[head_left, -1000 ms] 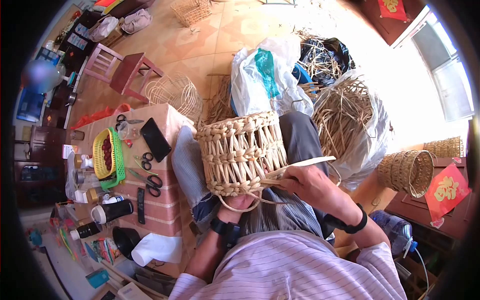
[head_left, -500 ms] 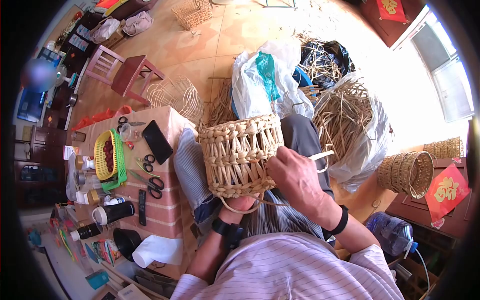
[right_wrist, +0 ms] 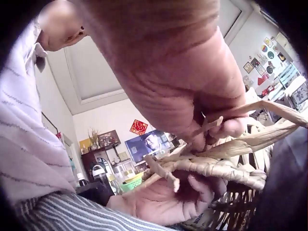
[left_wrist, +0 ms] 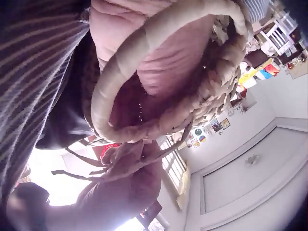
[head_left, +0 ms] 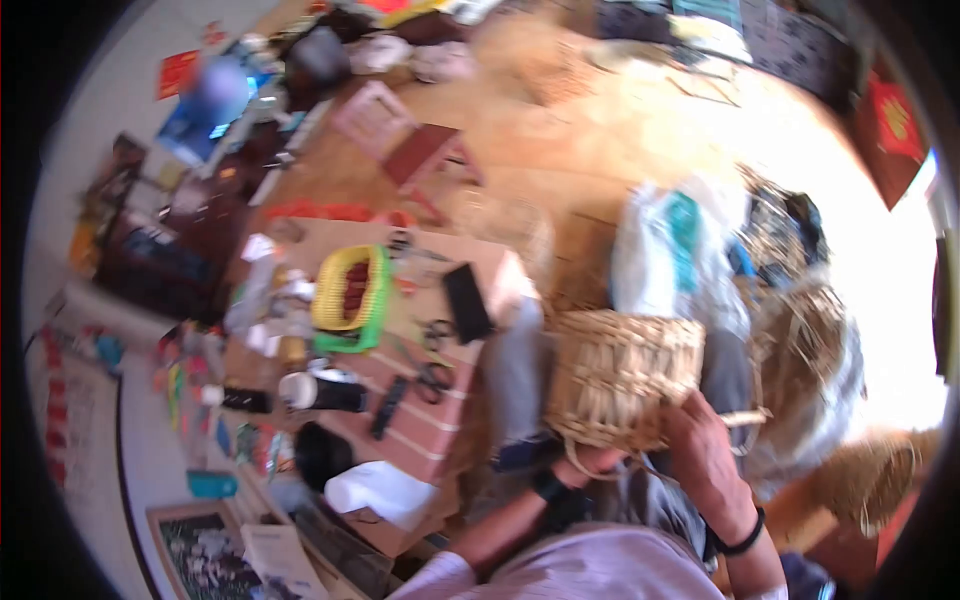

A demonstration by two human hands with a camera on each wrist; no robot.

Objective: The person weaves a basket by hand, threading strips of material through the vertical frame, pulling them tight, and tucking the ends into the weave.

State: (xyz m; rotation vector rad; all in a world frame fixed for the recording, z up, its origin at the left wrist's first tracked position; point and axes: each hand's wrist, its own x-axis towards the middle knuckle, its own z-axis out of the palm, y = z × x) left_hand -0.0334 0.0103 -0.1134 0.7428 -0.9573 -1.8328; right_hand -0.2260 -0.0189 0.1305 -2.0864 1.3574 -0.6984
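Note:
A woven straw basket (head_left: 625,365) with open lattice sides lies in the person's lap. The left hand (head_left: 597,461) reaches in at its near rim and holds it there, fingers curled by the wrapped edge in the right wrist view; part of that hand is hidden inside. A wrapped straw loop (left_wrist: 120,72) crosses over the left hand in the left wrist view. At the basket's right side, the right hand (head_left: 697,440) pinches a flat straw strip (right_wrist: 252,143), which runs along the rim and out to the right. Loose strip ends (left_wrist: 77,176) stick out near the rim.
On the left, a table (head_left: 400,440) carries a yellow basket (head_left: 335,300) of dark red fruit, scissors (head_left: 433,382), a phone (head_left: 467,303) and bottles. Ahead are plastic bags (head_left: 650,250) and bundled straw (head_left: 805,330). Another woven basket (head_left: 870,480) is at right.
The head view has swung left, so everything appears farther right and blurred. The right hand has come up from the strip's outer length to the basket's side. The left hand stays at the rim.

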